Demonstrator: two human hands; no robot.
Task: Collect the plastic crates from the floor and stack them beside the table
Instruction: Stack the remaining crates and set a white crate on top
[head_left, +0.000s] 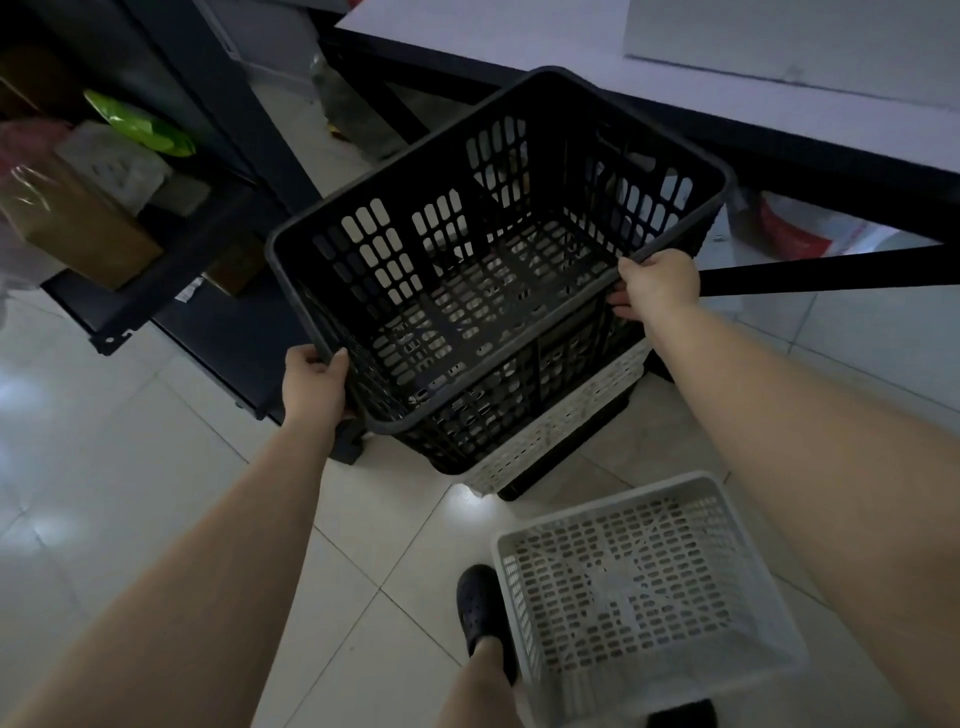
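Observation:
A black slotted plastic crate (395, 244) is tilted above a stack beside the table (571, 47). My left hand (314, 387) grips its near left rim corner. My right hand (657, 283) grips its right rim. Under it sits a white crate (566, 431) nested on a further black crate (566, 457) on the floor; the held crate's bottom looks partly inside the stack. A separate white crate (644, 587) rests open side up on the tiles close to my feet.
A dark shelf unit (171, 270) with boxes and bags stands at the left. The table's black frame bar (831, 270) runs right of the stack. Bags lie under the table. My black shoe (480, 603) is beside the loose white crate. Pale floor tiles spread at the left.

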